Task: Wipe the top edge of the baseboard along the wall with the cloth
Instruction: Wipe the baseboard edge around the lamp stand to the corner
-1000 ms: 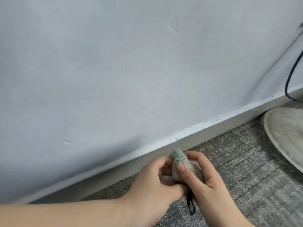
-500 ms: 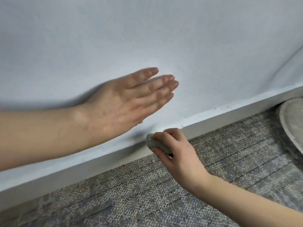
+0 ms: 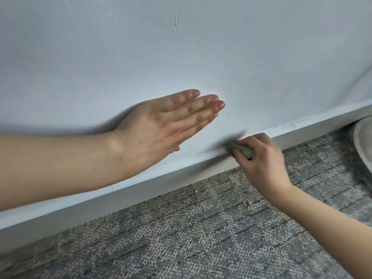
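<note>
A grey-white baseboard [image 3: 153, 187] runs along the foot of the pale wall, rising from lower left to upper right. My right hand [image 3: 261, 160] is shut on a small bunched grey-green cloth [image 3: 240, 149] and presses it onto the baseboard's top edge right of centre. Most of the cloth is hidden under my fingers. My left hand [image 3: 161, 129] lies flat against the wall above the baseboard, fingers straight and together, holding nothing. Dark specks of dirt sit on the top edge farther right.
Grey patterned carpet [image 3: 181, 238] covers the floor below the baseboard, with crumbs near the skirting. A round pale object [image 3: 362, 146] stands on the carpet at the right edge, close to the baseboard. The wall [image 3: 181, 47] has a small scratch up high.
My two hands parted: the left went up flat onto the wall, the right carried the cloth to the baseboard's top edge and slid it rightward along it.
</note>
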